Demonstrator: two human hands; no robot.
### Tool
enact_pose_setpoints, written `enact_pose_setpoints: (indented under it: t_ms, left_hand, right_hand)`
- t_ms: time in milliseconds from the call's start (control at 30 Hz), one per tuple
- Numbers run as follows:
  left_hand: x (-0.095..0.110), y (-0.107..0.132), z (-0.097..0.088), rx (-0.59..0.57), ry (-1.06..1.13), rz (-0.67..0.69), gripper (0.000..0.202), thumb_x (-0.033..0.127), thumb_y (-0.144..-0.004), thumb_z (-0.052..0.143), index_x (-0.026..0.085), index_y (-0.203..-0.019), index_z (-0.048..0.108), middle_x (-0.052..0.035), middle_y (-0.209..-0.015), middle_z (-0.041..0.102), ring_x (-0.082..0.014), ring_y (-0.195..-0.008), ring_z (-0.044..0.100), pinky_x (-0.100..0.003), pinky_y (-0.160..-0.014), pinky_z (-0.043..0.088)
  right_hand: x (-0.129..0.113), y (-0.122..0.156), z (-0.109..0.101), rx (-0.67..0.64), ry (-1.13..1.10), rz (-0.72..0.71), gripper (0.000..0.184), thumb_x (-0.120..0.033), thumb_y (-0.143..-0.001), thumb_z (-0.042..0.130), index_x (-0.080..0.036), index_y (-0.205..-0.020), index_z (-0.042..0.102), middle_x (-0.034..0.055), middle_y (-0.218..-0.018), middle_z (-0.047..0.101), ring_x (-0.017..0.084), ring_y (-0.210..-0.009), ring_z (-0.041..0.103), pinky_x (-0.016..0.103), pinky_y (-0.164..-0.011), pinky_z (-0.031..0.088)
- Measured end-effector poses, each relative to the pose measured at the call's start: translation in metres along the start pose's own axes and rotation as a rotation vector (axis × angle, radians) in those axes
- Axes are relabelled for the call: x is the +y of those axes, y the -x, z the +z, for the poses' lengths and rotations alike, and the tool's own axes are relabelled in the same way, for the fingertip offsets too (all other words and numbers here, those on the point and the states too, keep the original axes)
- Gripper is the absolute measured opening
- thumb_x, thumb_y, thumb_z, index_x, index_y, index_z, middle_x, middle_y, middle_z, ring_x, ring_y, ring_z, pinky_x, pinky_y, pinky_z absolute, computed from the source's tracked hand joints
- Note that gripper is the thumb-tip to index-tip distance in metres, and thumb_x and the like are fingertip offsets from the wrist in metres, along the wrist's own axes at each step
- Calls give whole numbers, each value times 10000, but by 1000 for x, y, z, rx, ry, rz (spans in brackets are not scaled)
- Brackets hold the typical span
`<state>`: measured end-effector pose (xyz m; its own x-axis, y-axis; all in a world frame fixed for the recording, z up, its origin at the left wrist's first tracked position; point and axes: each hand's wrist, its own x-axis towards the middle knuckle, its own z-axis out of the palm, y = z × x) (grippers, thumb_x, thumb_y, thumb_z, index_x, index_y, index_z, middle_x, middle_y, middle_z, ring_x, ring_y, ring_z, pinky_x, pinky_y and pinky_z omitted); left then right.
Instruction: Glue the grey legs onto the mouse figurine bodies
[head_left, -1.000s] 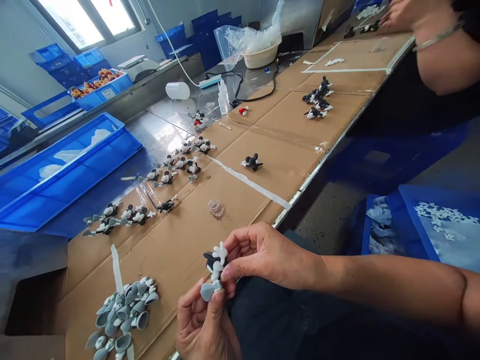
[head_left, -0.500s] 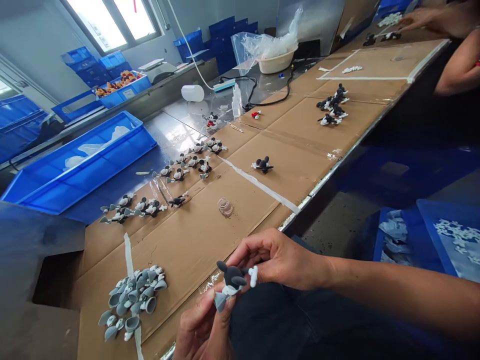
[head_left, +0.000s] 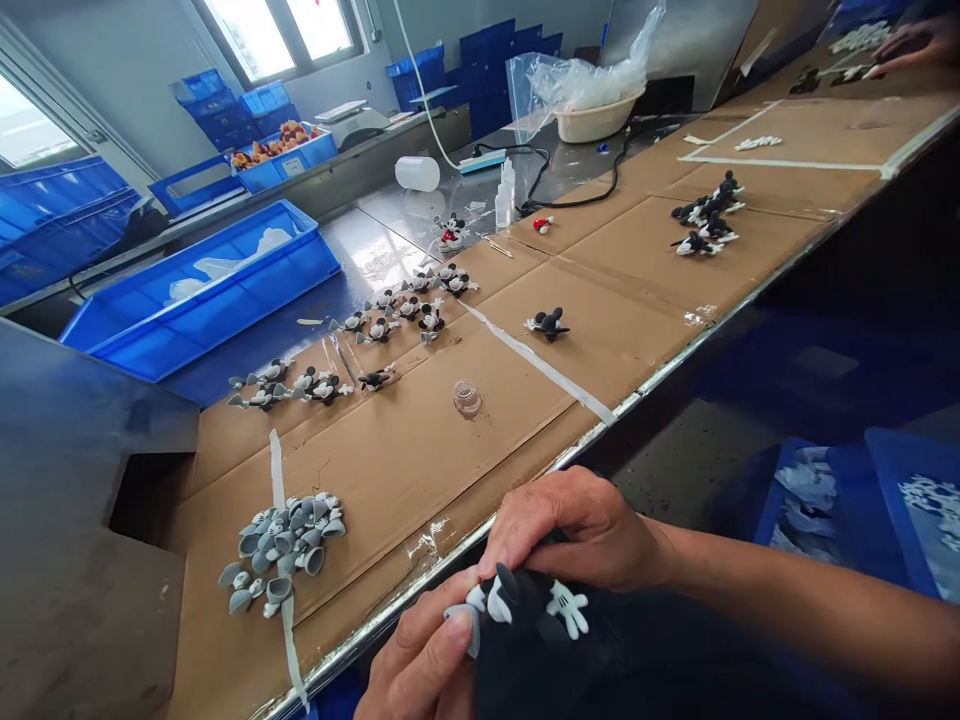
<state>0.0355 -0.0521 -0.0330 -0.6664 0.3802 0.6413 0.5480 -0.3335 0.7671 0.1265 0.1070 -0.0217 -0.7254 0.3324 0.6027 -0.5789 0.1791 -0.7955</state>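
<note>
Low in the head view, below the table's near edge, both my hands close on one small black, white and grey mouse figurine (head_left: 517, 605). My left hand (head_left: 420, 655) pinches its grey base from below. My right hand (head_left: 577, 525) curls over the black head from above, with a white glove of the figurine sticking out. On the cardboard to the left lies a pile of grey cone parts (head_left: 289, 545). Rows of finished figurines (head_left: 390, 325) stand further back. A small clear cup (head_left: 467, 397) sits in the middle of the cardboard.
A single figurine (head_left: 549, 323) and a far group (head_left: 706, 222) stand on the cardboard. Blue bins (head_left: 202, 290) line the left. A glue bottle (head_left: 505, 200), cable and basket sit behind. Another person's hand (head_left: 911, 45) works top right. Blue trays of white parts (head_left: 922, 500) lie low on the right.
Both hands have come down and nearer with the figurine, from above the cardboard's edge to below it. My right hand has closed over its head. The view has swung left.
</note>
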Motion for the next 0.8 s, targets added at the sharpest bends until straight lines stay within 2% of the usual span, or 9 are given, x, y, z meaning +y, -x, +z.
enact_pose_setpoints:
  t_ms: [133, 233, 300, 400, 500, 567, 667, 800]
  left_hand:
    - [2, 2, -5, -37, 4, -52, 192, 267, -908, 734, 325, -1087, 769, -29, -1023, 806, -192, -872, 772, -264, -749, 612]
    - [3, 3, -9, -9, 97, -161, 478, 242, -869, 783, 412, -1299, 662, -13, -1178, 778, -188, -956, 767, -294, -857, 618]
    - [7, 7, -12, 39, 227, -323, 654, 245, -784, 865, 410, -1363, 610, -31, -1274, 741, -210, -1062, 744, -310, -898, 616]
    - [14, 20, -16, 138, 471, -687, 679, 358, -626, 964, 301, -1251, 704, -67, -1202, 764, -243, -1089, 733, -292, -867, 625]
    - [24, 35, -20, 233, 594, -949, 558, 483, -548, 976, 241, -1021, 802, -74, -987, 810, -256, -976, 769, -291, -847, 625]
    - [31, 41, -23, 291, 578, -1018, 526, 481, -491, 995, 232, -921, 823, -63, -884, 816, -237, -892, 782, -262, -823, 623]
    - [40, 44, -24, 362, 528, -1050, 518, 439, -443, 1018, 236, -880, 829, -45, -866, 821, -180, -782, 775, -197, -710, 614]
    - [50, 44, -24, 457, 485, -1058, 541, 413, -383, 1034, 271, -864, 828, -22, -883, 823, -170, -777, 769, -211, -682, 629]
  right_hand:
    - [0, -2, 3, -49, 19, -114, 148, -135, -975, 637, -130, -1083, 739, 147, -983, 815, 190, -974, 787, 296, -869, 627]
    - [4, 0, 11, -7, 43, -215, 186, -98, -973, 631, -148, -1123, 728, 151, -1024, 811, 198, -1003, 781, 317, -892, 633]
    - [6, 2, 19, 46, 101, -284, 184, -90, -961, 645, -157, -1112, 727, 143, -1010, 813, 197, -977, 785, 317, -886, 640]
    - [7, 8, 29, 54, 233, -387, 161, -85, -957, 643, -129, -1094, 717, 167, -992, 809, 217, -968, 783, 326, -879, 653]
    - [6, 13, 36, -52, 343, -468, 170, -99, -986, 588, -86, -1125, 686, 216, -1031, 793, 250, -1035, 764, 345, -887, 660]
    - [4, 15, 39, -111, 378, -493, 191, -90, -988, 578, -77, -1159, 662, 222, -1055, 786, 257, -1075, 750, 347, -903, 658]
    - [4, 18, 44, -143, 394, -508, 209, -74, -983, 578, -73, -1182, 644, 218, -1059, 783, 258, -1097, 737, 344, -909, 656]
    - [6, 21, 53, -146, 377, -517, 187, -86, -973, 605, -51, -1149, 657, 226, -1053, 771, 258, -1091, 729, 340, -910, 650]
